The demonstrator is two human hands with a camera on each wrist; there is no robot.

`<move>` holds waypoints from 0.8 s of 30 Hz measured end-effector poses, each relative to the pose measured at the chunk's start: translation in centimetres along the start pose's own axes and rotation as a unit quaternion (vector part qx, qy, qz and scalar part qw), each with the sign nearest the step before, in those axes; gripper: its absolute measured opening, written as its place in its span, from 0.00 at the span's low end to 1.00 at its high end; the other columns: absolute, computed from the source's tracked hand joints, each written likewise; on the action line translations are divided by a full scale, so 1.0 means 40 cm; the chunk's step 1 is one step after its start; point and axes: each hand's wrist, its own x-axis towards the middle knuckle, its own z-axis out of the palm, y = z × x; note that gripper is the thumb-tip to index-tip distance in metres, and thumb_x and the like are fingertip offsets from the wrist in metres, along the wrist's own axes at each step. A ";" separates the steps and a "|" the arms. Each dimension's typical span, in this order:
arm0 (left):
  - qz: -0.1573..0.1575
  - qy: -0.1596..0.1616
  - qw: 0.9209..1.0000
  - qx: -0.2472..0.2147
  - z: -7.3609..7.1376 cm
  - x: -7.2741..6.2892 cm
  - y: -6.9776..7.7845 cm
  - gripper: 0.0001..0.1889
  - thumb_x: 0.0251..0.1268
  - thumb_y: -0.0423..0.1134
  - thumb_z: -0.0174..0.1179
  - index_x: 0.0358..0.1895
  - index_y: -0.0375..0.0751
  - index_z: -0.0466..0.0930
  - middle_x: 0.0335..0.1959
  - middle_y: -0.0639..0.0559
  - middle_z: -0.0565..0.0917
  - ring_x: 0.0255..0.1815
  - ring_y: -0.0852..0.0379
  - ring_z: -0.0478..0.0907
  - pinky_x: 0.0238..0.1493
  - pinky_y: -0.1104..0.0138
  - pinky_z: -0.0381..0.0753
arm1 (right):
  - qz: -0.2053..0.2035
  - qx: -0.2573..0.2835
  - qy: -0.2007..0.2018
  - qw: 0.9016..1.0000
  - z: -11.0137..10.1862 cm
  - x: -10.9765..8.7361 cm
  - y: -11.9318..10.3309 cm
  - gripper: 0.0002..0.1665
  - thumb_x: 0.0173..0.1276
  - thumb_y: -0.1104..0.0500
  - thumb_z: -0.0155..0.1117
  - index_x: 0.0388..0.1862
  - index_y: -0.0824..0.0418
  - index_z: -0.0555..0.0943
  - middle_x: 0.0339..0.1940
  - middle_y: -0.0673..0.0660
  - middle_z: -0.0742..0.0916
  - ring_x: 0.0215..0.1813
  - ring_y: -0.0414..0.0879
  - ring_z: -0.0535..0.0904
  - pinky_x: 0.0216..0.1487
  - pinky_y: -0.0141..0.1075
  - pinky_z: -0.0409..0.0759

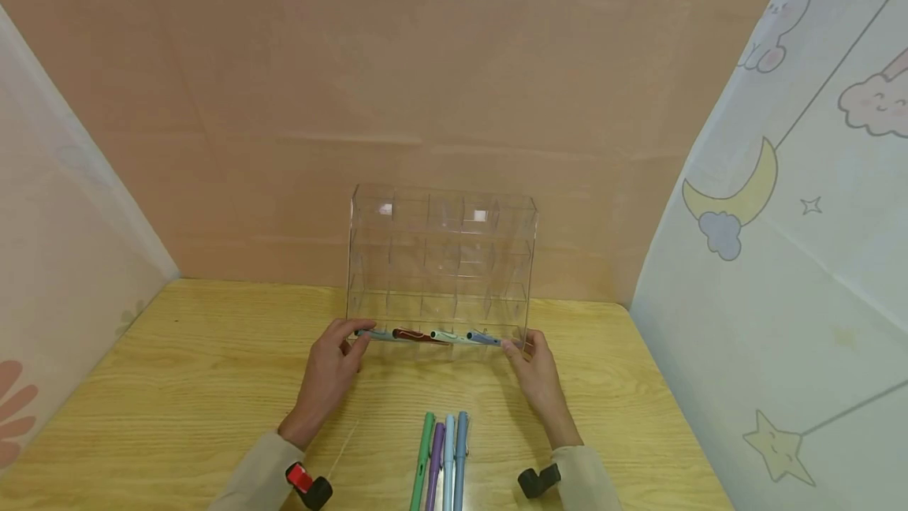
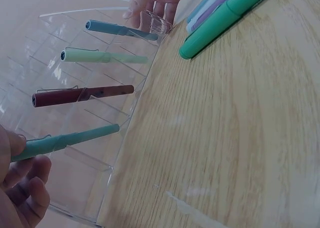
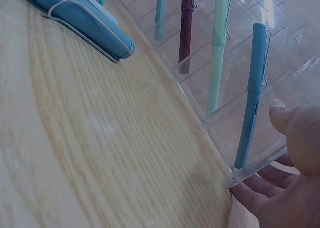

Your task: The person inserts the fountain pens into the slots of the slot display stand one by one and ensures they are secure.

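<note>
A clear plastic pen rack (image 1: pixel 532 259) with rows of compartments stands at the back of the wooden table. Its lowest row holds a teal pen (image 2: pixel 82 136), a dark red pen (image 2: pixel 60 96), a pale green pen (image 2: pixel 105 56) and a blue pen (image 3: pixel 254 83), all leaning in separate slots. My left hand (image 1: pixel 329 365) pinches the capped end of the teal pen at the rack's left side. At the lower right corner, my right hand (image 1: pixel 541 377) grips the rack, thumb in front and fingers around the outer edge, beside the blue pen.
Nearer me on the table (image 1: pixel 213 385) lie a green pen (image 1: pixel 422 456), a purple pen (image 1: pixel 436 460), a light blue pen (image 1: pixel 448 448) and a darker blue pen (image 1: pixel 462 440), side by side. An orange-brown cloth (image 1: pixel 426 101) hangs behind the rack; pale printed cloths flank the table.
</note>
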 end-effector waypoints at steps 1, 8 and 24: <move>0.003 0.003 1.000 0.000 0.000 0.000 0.000 0.13 0.82 0.40 0.61 0.61 0.45 0.86 0.54 0.48 0.85 0.22 0.65 0.73 0.23 0.69 0.74 | 0.001 0.001 0.000 1.000 0.000 0.000 0.000 0.34 0.83 0.49 0.62 0.74 0.69 0.66 0.73 0.72 0.77 0.76 0.70 0.75 0.73 0.59 0.78; -0.005 0.004 1.000 -0.025 0.002 -0.001 0.002 0.17 0.80 0.37 0.61 0.68 0.42 0.81 0.59 0.44 0.84 0.22 0.66 0.75 0.25 0.70 0.74 | 0.004 0.002 -0.003 1.000 0.001 0.000 0.000 0.34 0.83 0.50 0.63 0.75 0.68 0.66 0.74 0.72 0.76 0.77 0.70 0.75 0.73 0.59 0.78; -0.031 -0.022 0.998 -0.044 -0.007 -0.005 0.001 0.23 0.80 0.37 0.62 0.73 0.43 0.73 0.67 0.43 0.79 0.26 0.58 0.79 0.25 0.69 0.75 | 0.000 0.003 -0.006 1.000 -0.001 -0.004 -0.002 0.35 0.82 0.48 0.63 0.75 0.68 0.66 0.75 0.72 0.76 0.78 0.69 0.74 0.74 0.59 0.77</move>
